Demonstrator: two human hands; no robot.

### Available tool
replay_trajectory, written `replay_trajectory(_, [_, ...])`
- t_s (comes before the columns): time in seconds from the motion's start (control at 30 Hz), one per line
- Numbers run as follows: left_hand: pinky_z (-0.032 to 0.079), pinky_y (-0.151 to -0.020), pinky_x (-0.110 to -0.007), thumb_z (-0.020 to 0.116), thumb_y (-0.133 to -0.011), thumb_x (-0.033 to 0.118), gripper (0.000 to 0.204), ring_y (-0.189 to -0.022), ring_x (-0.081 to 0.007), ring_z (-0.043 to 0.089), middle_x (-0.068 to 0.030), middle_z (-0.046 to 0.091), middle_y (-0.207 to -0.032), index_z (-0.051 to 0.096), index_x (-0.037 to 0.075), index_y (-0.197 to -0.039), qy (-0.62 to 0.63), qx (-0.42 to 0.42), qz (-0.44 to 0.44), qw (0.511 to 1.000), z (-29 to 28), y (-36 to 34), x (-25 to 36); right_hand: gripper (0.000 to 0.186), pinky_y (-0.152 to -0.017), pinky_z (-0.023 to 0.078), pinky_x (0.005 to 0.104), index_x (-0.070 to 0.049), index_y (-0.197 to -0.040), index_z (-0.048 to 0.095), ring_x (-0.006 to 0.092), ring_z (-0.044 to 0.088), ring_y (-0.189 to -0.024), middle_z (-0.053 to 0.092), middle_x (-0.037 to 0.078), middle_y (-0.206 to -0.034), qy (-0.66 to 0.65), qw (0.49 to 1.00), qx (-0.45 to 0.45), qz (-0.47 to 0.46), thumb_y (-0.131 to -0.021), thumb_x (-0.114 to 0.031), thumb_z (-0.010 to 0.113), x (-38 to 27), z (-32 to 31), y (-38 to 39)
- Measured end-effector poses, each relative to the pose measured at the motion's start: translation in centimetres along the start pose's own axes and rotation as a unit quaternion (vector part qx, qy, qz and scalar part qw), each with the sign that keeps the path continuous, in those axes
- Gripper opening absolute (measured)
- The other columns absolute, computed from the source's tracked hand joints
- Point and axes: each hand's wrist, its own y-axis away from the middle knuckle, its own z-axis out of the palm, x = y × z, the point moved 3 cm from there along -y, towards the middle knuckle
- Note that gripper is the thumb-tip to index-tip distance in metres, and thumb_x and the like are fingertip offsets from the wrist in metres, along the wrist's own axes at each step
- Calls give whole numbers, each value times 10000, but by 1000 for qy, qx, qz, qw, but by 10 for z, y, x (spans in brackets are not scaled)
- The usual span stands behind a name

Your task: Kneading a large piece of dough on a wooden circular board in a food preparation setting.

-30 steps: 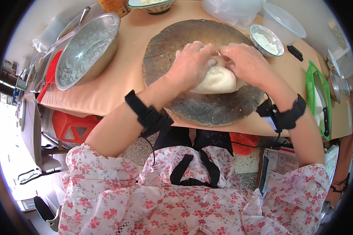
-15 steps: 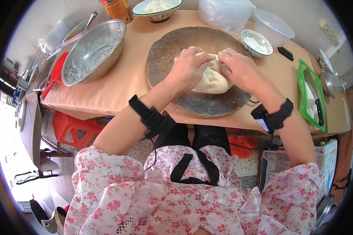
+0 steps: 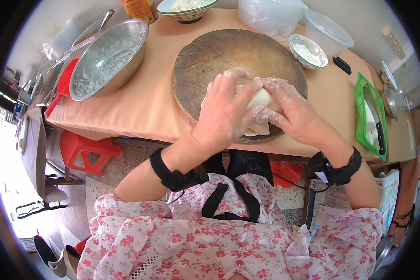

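Note:
A pale lump of dough [image 3: 260, 99] sits on the near part of a round, dark wooden board [image 3: 235, 49]. My left hand [image 3: 226, 105] curves round its left side, thumb across the front and fingers over the top. From the right, my right hand [image 3: 289, 107] grips it, with fingertips on top and the thumb close to my left thumb. Both hands are dusted with flour. They hide much of the dough; its lower edge shows as a folded flap below my thumbs.
To the left stand a floury steel bowl [image 3: 91, 81] and a red-handled scoop [image 3: 63, 84]. A white-filled patterned bowl [image 3: 186, 17] is at the back. On the right are a small bowl of flour [image 3: 308, 51], a clear tub [image 3: 329, 30] and a green basket [image 3: 360, 116] containing a knife [image 3: 381, 137].
Both hands and the dough have come nearer to me on the board. My left hand has turned further over the dough, and more of the board's far part shows.

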Motion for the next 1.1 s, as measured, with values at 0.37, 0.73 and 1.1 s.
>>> replay_trajectory(0.37, [353,-956,-459,656,-833,258,553,-1106,-312,514,-113,542,-1220,498,88,-1335,-168,-18,61,984,21,-1,-16,530,-949,422,486,-15,-1343,423,443,482,-1146,476,229,-1275,22,999,15,37,-883,-184,627,17,17,-5])
replay_trajectory(0.73, [384,-900,-481,475,-979,307,350,-1078,-358,571,-151,629,-1109,568,90,-1237,-85,-173,-131,972,36,-64,-73,250,-754,460,529,5,-1031,521,451,594,-904,625,263,-870,64,992,2,106,-933,-223,551,61,19,-67])
replay_trajectory(1.1, [445,-950,-393,679,-856,177,507,-1096,-306,552,-165,546,-1218,540,104,-1338,96,-171,-43,980,3,-26,-49,389,-825,458,508,-42,-1260,490,445,559,-988,555,230,-1072,41,990,118,58,-941,-255,555,32,26,-11])
